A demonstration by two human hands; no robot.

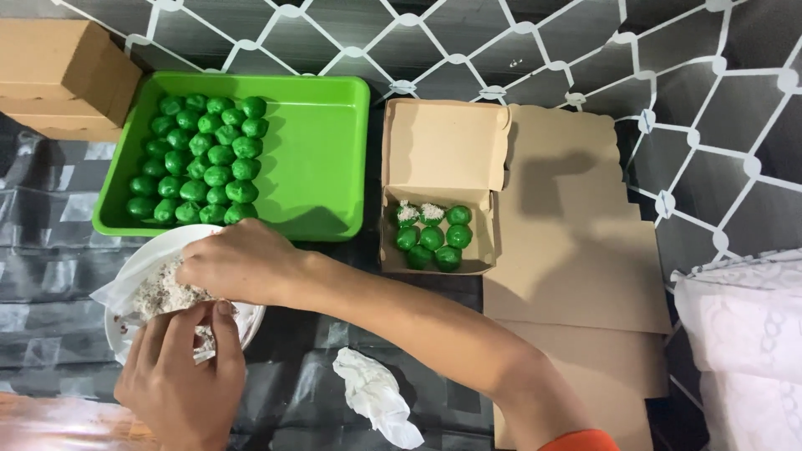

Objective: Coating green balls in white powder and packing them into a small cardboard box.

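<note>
— What is being handled, and where is it found?

— A white bowl (pixel 146 259) lined with clear plastic and filled with white shreds (pixel 167 294) is seen just below the green tray (pixel 322 159), at its lower left corner. The right hand (pixel 238 263) is laid across the bowl's upper rim, fingers curled down into the shreds; whether anything is pinched cannot be told. The left hand (pixel 180 372) is set at the bowl's lower edge, fingers drawn narrow and touching the shreds and plastic.

— What is kept in the tray?

— Green balls (pixel 200 159) are packed in rows in its left half; the right half is left bare.

— And what is placed around it?

— Just right of the tray, an open cardboard box (pixel 443 146) is seen, holding green balls, two of them dusted white (pixel 419 213). Further right, flat cardboard sheets (pixel 576 250) are stacked. Left of the tray, closed cardboard boxes (pixel 63 75) are piled. Below the tray, past the right forearm, a crumpled white tissue (pixel 376 397) is lying. Much of the bowl is hidden by both hands.
</note>
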